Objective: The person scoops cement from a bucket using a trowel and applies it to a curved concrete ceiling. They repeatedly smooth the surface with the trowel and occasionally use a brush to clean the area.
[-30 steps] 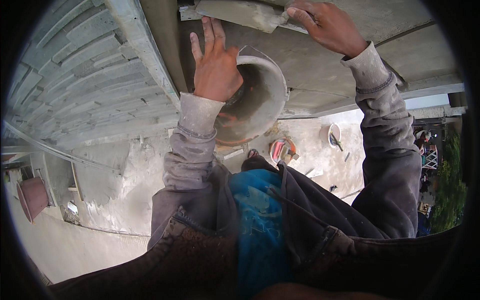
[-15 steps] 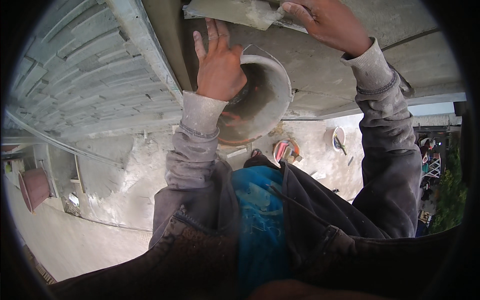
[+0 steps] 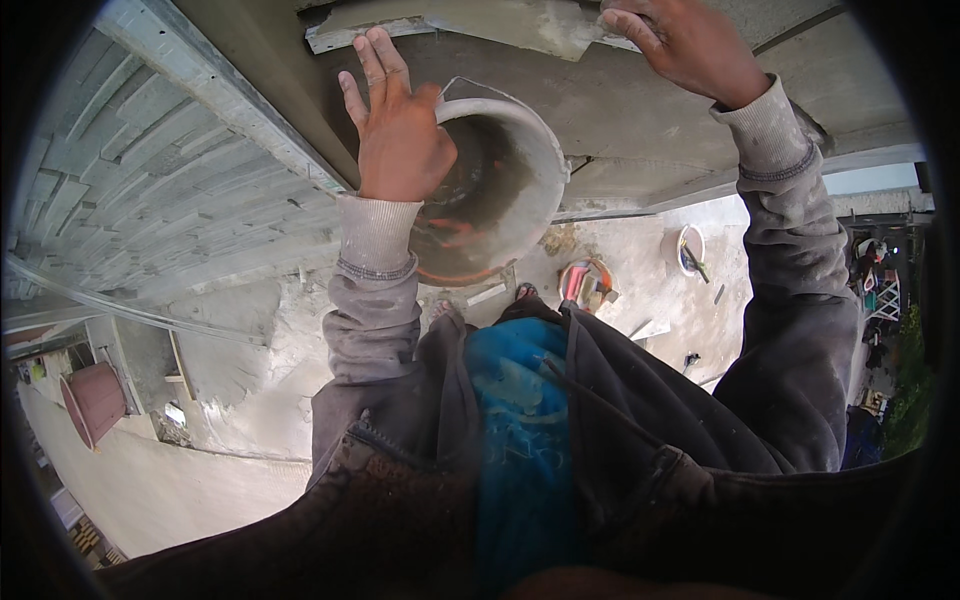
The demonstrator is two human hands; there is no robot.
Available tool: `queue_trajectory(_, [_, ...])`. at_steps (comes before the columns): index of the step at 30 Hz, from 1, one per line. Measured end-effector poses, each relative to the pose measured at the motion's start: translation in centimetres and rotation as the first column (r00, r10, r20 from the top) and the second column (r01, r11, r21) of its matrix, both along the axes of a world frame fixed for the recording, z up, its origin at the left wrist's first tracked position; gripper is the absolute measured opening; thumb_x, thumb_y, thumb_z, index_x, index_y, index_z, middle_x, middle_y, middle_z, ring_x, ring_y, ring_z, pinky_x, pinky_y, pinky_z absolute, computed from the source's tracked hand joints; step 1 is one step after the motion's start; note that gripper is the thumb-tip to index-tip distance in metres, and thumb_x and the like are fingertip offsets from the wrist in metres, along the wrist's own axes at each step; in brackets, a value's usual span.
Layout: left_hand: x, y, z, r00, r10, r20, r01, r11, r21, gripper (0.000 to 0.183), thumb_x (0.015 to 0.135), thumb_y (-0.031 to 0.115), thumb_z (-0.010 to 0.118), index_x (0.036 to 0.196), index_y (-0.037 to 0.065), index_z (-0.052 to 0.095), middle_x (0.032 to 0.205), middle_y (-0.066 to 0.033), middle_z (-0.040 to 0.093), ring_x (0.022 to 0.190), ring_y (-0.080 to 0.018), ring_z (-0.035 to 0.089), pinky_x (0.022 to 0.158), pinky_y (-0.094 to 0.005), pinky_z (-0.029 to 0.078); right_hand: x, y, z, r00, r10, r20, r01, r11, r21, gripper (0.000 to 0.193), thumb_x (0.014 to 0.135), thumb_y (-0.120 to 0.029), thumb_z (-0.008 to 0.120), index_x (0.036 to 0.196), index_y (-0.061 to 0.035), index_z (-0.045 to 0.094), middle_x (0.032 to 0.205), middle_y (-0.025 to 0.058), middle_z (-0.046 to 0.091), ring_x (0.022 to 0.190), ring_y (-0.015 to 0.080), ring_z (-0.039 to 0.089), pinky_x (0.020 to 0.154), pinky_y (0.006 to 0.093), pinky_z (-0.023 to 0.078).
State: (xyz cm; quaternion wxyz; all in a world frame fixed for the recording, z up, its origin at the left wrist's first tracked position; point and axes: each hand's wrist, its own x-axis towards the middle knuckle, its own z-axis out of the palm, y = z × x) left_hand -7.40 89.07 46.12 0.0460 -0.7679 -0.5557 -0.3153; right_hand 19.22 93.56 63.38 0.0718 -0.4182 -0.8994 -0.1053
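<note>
The pale, dusty concrete floor [image 3: 250,400] spreads across the lower left and middle of the frame, carrying a reddish-brown pot [image 3: 92,400] at the far left, a small bucket of tools [image 3: 583,281] near the centre, and a white bowl [image 3: 688,250] to its right.

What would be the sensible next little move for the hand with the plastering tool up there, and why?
Probably draw the trowel sideways along the concrete edge to spread the grey mortar. The right hand holds it flat against the surface with mortar on it, while the left hand rests on the rim of the bucket close below, placed to catch drips.
</note>
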Motion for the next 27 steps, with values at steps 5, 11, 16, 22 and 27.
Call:
queue_trajectory(5, [-0.2, 0.1, 0.0, 1.000, -0.002, -0.005, 0.002, 1.000, 0.002, 0.027, 0.069, 0.000, 0.061, 0.095, 0.000, 0.068, 0.161, -0.0342, 0.006, 0.151, -0.0494, 0.001, 0.116, -0.0676, 0.007, 3.9, -0.6, 0.2, 0.995, -0.090, 0.047, 0.090, 0.996, 0.001, 0.033, 0.099, -0.036, 0.049, 0.097, -0.0108, 0.070, 0.084, 0.0166, 0.070, 0.080, 0.0402, 0.066, 0.069, 0.0494, 0.051])
queue_trajectory(11, [0.2, 0.7, 0.0, 1.000, -0.003, -0.007, 0.003, 1.000, 0.010, 0.031, 0.069, 0.002, 0.062, 0.099, -0.002, 0.068, 0.161, -0.0332, 0.005, 0.150, -0.0494, 0.000, 0.116, -0.0667, 0.006, 14.7, -0.9, -1.7, 0.997, 0.078, 0.000, -0.078, 0.993, 0.089, 0.043, 0.103, -0.042, 0.052, 0.114, -0.0044, 0.069, 0.088, 0.0149, 0.068, 0.072, 0.0279, 0.061, 0.075, 0.0401, 0.050])
queue_trajectory(16, [-1.4, -2.1, -1.1, 0.965, -0.066, 0.254, 0.086, 0.994, -0.066, 0.031, 0.069, 0.001, 0.060, 0.100, -0.004, 0.063, 0.154, -0.0362, 0.026, 0.142, -0.0475, 0.031, 0.114, -0.0475, 0.028, 15.3, -10.4, -2.1, 0.973, -0.218, -0.079, 0.142, 0.828, -0.542, 0.035, 0.096, -0.032, 0.057, 0.108, 0.0004, 0.059, 0.094, 0.0180, 0.064, 0.088, 0.0375, 0.061, 0.079, 0.0435, 0.046])
queue_trajectory(22, [2.2, -7.5, -2.4, 0.570, 0.091, 0.816, 0.233, 0.935, -0.267, 0.019, 0.076, -0.009, 0.048, 0.094, -0.003, 0.051, 0.133, -0.0209, 0.061, 0.091, -0.0130, 0.058, 0.080, -0.0260, 0.046, 11.5, -13.9, -12.1, 0.981, -0.086, -0.172, -0.015, 0.857, -0.515, 0.029, 0.090, -0.024, 0.063, 0.110, -0.0028, 0.058, 0.091, 0.0198, 0.066, 0.088, 0.0384, 0.065, 0.077, 0.0465, 0.050])
queue_trajectory(27, [6.4, -11.0, -2.4, 0.540, 0.135, 0.831, 0.097, 0.970, -0.221, 0.015, 0.077, -0.008, 0.049, 0.090, 0.000, 0.049, 0.112, -0.0100, 0.065, 0.074, -0.0069, 0.044, 0.069, -0.0211, 0.040, 5.4, -12.8, -16.0, 0.959, -0.238, 0.155, 0.265, 0.947, -0.184, 0.030, 0.098, -0.026, 0.053, 0.111, -0.0012, 0.063, 0.092, 0.0185, 0.071, 0.078, 0.0355, 0.071, 0.064, 0.0457, 0.057])
